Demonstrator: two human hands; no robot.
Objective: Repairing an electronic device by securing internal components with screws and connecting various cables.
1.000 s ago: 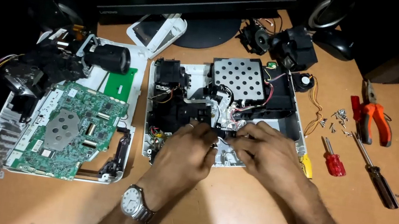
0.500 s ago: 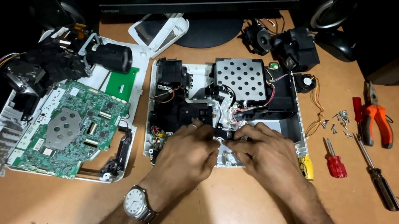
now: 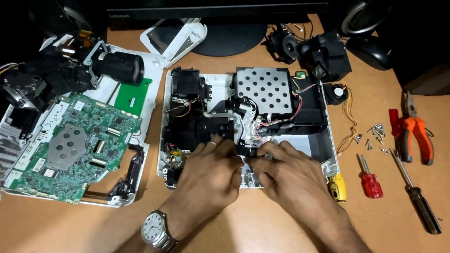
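Centre frame: left hand (image 3: 211, 173) and right hand (image 3: 288, 178) close together, fingertips pressed into the opened white device chassis (image 3: 249, 124) on the tabletop (image 3: 279, 242); whether either pinches a part, cannot tell. Green circuit board (image 3: 76, 146) at left; red-handled pliers (image 3: 411, 133), screwdrivers (image 3: 417, 194) at right.

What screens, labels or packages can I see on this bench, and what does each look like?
Monitor: stands at the back of the table, wide, black, its screen dark.
Wristwatch: on the left hand's wrist, round pale dial, silver metal band.
No packages or signs show; any labels are too small to tell.
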